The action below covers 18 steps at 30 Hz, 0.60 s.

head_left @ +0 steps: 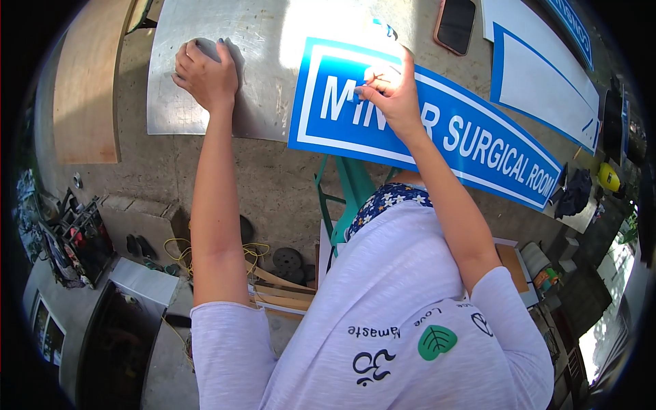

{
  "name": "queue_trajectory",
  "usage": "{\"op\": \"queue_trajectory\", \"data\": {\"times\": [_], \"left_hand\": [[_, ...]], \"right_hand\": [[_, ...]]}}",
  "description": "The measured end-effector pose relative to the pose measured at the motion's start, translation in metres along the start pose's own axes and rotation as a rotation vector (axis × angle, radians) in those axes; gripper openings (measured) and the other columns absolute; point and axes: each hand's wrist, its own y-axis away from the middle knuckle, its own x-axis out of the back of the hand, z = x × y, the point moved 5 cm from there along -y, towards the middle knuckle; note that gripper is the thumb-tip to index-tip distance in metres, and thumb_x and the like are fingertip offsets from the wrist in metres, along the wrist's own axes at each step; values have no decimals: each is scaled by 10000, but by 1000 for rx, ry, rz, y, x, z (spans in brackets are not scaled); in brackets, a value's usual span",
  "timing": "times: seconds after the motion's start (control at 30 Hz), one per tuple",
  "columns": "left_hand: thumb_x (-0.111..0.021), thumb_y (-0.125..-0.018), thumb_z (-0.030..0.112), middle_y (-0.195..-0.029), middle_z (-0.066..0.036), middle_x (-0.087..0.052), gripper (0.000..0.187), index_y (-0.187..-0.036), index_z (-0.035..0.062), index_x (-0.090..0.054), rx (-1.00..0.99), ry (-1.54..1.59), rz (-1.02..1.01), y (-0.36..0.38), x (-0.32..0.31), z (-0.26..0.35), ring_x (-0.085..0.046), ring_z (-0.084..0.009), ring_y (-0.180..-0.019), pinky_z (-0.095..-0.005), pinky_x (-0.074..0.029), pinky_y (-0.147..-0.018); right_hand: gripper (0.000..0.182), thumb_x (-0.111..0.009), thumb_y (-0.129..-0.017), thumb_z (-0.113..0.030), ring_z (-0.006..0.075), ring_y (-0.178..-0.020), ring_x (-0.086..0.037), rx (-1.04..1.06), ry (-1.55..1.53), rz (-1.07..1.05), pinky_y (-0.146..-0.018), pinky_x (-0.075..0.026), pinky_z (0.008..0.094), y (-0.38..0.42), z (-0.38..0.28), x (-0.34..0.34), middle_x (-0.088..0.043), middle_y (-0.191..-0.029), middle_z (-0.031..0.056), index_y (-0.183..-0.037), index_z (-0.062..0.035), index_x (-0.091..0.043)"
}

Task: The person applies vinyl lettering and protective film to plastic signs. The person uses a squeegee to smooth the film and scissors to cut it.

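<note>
Honestly, the sign (444, 116), left end on the metal sheet (266, 102), could get its lettering scratched if the right hand (391, 89), thumb and finger pinched (can't tell on what), slips, while the left hand (206, 76) sits curled left of the sign.

Rough grey concrete floor (154, 160) spreads around the green plastic seat (353, 179). To the seat's left in view rises a low concrete step (133, 215); far to its lower left, a pale-framed window (49, 331) sits in a grey wall (35, 292). Far to its lower right, harsh sunlight whitens the ground (601, 335).
</note>
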Motion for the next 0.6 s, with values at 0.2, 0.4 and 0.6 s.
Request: {"op": "queue_trajectory", "data": {"times": [0.2, 0.4, 0.6], "left_hand": [[-526, -896, 441, -1352, -140, -460, 557, -1282, 41, -489, 12, 16, -16, 0, -1, -1, -378, -304, -1305, -498, -197, -1119], [-525, -894, 440, -1361, -136, -443, 562, -1289, 44, -481, 22, 27, -43, 0, -1, -1, -354, -295, -1328, -525, -187, -1121], [-523, -900, 435, -1354, -137, -456, 551, -1287, 43, -486, 16, 13, -21, 0, 0, 0, -368, -298, -1314, -496, -193, -1123]], "right_hand": [[851, -660, -802, 95, 170, -793, -652, -38, -95, -27, -730, -562, 290, 0, -9, 1, -571, -987, 141, -1455, -106, -152], [807, -672, -815, 50, 182, -914, -640, -70, -228, -39, -790, -550, 300, -3, -19, -2, -520, -1183, 158, -1446, -112, -196], [913, -763, -783, -70, 290, -1234, -494, 76, -49, -32, -1008, -450, 421, 3, -23, -5, -453, -1333, 146, -1478, -131, -173]]}}
